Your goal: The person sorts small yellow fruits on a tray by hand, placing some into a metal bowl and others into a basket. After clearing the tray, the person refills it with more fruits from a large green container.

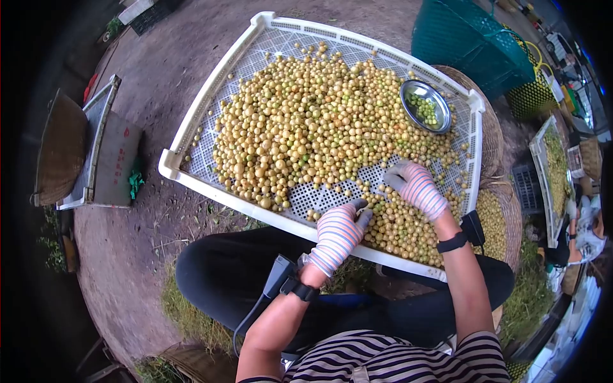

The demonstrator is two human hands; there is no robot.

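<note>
A large white mesh tray (220, 193) holds a wide heap of small round yellow-green fruits (287, 121). My left hand (340, 230), in a striped glove with grey fingertips, reaches over the near rim; thumb and forefinger are apart at the edge of the fruits, with nothing visible between them. Farther right, my right hand (418, 186), gloved the same way, hovers low among the fruits with its bent fingers pointing left and slightly apart. Its palm side is hidden. On the fruits near the right rim rests a metal bowl (409, 90) containing several greener fruits.
Under the tray's right side stand woven baskets (511, 207), one with more fruits. A green bag (460, 45) is beyond the far right corner. At left are a basket (60, 150) and a pale crate (118, 156). Another person (589, 239) is by a second tray (543, 185) at far right.
</note>
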